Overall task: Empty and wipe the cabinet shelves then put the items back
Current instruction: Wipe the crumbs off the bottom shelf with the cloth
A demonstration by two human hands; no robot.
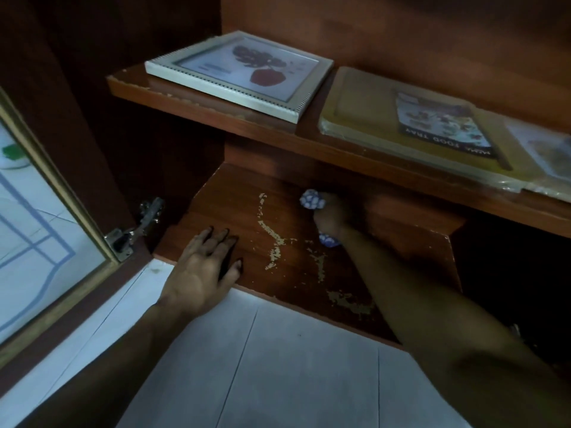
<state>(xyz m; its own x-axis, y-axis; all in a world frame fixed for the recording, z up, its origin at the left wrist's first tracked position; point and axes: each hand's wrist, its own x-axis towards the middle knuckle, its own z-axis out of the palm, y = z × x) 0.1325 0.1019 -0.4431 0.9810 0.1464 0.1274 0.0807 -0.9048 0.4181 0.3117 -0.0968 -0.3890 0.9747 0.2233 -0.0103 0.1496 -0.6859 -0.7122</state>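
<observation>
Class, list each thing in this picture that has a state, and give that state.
cabinet door: open
lower shelf: veneer chipped
left hand: flat on lower shelf
right hand: grips cloth
cloth: bunched
picture frame: lying face up
food tray: wrapped, lying flat

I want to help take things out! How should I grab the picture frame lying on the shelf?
Take the picture frame by its near corner, coming from the front. It lies flat, and that corner reaches the front edge of the shelf, so fingers could slip under there.
</observation>
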